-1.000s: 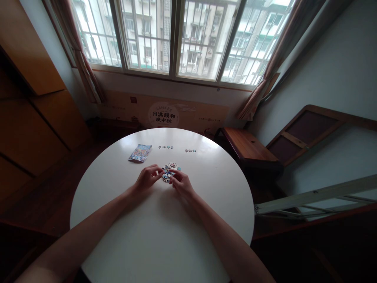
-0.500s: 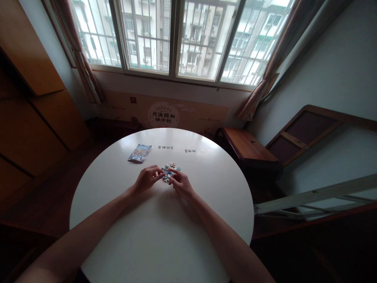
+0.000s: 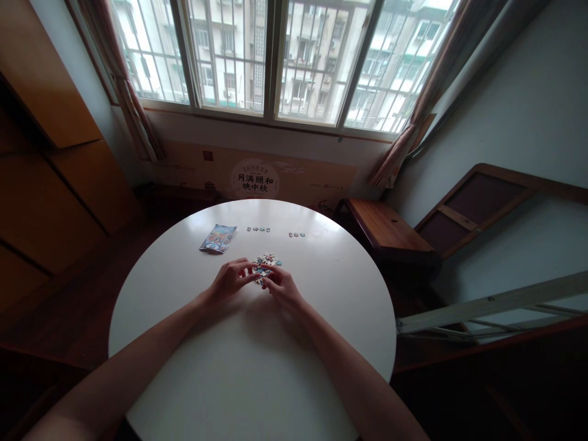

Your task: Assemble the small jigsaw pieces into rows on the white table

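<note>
A small heap of jigsaw puzzle pieces [image 3: 268,260] lies on the round white table [image 3: 248,367], in white, blue and dark colours. My left hand [image 3: 232,278] is at the heap's left side, its thumb and index finger stretched over the near pieces with a gap between them. From the right, my right hand [image 3: 281,286] reaches in, thumb and index finger apart. The fingertips of both hands almost meet over the pieces. No piece shows plainly in either hand, and the fingers hide part of the heap.
Beyond the heap, a short row of puzzle pieces [image 3: 258,229] lies at left and another row of pieces [image 3: 296,235] at right. A colourful printed packet [image 3: 218,239] rests on the left. A wooden bench [image 3: 388,225] stands past the table's right edge.
My left thumb and index finger have spread and slid slightly right over the pieces. The right hand has barely moved; the rows and packet are unchanged.
</note>
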### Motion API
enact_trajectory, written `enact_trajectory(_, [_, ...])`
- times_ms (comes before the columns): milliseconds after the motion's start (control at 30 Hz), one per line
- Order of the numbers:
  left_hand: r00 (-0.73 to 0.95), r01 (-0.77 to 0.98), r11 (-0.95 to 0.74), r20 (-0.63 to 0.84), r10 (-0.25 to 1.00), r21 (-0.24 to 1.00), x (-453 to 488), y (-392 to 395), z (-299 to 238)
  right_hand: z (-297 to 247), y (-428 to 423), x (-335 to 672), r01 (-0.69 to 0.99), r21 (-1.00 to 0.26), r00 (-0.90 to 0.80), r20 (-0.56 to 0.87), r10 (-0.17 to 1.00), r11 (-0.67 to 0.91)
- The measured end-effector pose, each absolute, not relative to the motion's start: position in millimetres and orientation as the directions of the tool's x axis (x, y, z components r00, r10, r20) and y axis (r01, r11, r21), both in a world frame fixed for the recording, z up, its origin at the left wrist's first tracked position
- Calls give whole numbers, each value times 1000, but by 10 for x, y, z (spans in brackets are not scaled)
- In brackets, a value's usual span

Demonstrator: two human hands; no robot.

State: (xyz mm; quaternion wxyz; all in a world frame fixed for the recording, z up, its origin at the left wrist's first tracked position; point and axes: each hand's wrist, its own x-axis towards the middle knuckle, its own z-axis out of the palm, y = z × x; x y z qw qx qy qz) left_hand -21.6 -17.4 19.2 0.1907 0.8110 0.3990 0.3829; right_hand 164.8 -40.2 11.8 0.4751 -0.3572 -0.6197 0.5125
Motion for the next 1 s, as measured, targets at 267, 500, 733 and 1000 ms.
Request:
enact_trajectory(267, [389, 514, -618, 480, 786, 595, -222, -158, 175, 47, -378, 1638, -51, -974, -278, 227, 933, 222])
enact_trajectory(500, [380, 525, -608, 475, 794, 596, -223, -152, 167, 59, -387, 1641, -27, -969, -296, 244, 923, 248])
enact_trajectory(733, [376, 529, -603, 472, 798, 597, -212, -173, 196, 85, -400, 1635, -20, -968, -290, 246, 925, 251])
enact_trajectory(1000, [342, 545, -596, 493, 800, 590, -219, -161, 190, 76, -396, 1632, -17, -968, -279, 245, 929, 250])
